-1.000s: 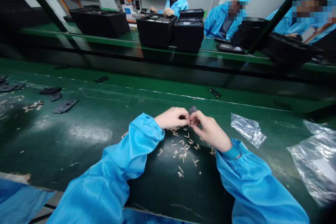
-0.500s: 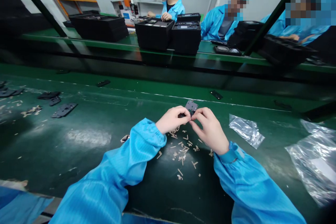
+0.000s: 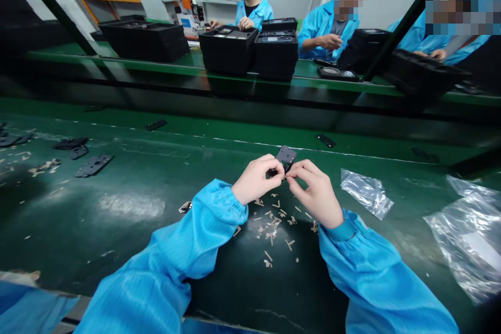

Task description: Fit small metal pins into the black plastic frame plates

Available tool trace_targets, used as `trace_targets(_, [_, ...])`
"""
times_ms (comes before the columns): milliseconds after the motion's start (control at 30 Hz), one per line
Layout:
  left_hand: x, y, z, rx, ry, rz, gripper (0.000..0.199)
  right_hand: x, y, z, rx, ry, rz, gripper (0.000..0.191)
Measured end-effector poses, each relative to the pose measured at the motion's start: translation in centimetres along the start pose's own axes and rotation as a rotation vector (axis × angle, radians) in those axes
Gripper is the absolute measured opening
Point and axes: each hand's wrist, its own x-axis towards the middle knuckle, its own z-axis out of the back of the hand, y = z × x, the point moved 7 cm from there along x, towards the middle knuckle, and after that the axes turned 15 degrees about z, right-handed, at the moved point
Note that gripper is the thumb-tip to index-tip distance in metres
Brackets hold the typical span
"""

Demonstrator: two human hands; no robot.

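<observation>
A small dark plate-like part with tiny holes [image 3: 287, 154] stands tilted above the bench, its lower end partly hidden by my fingers. My left hand [image 3: 259, 177] grips it between thumb and bent fingers. Close beside, my right hand [image 3: 315, 188] has thumb and forefinger pinched at the part's lower right edge; whatever lies between those fingertips is too small to make out. Below both hands, many small beige paper-like scraps [image 3: 274, 222] are scattered on the green bench top [image 3: 156, 250]. A small black-and-light piece [image 3: 185, 207] lies by my left sleeve.
Several black flat parts [image 3: 94, 165] and more scraps [image 3: 45, 167] lie at the left. Clear plastic bags [image 3: 366, 193] rest at the right. Single dark parts [image 3: 325, 141] lie along the back. Beyond, black tray stacks [image 3: 227, 51] stand on a shelf before co-workers in blue.
My right fingertips have shifted slightly right along the part, whose plate now shows darker and a little higher. My left hand keeps its grip. A co-worker across has raised a hand.
</observation>
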Motion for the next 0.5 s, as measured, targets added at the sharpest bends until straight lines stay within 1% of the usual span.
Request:
trace_targets(100, [-0.18, -0.07, 0.09, -0.004, -0.021, 0.000, 0.006, -0.04, 0.23, 0.07, -0.064, 0.001, 0.018, 0.011])
trace_targets(267, [-0.50, -0.56, 0.29, 0.034, -0.077, -0.045, 0.007, -0.06, 0.86, -0.07, -0.172, 0.016, 0.048, 0.014])
trace_targets(500, [-0.55, -0.71, -0.06, 0.038, -0.052, -0.084, 0.009, -0.07, 0.67, 0.12, -0.019, -0.037, -0.022, 0.013])
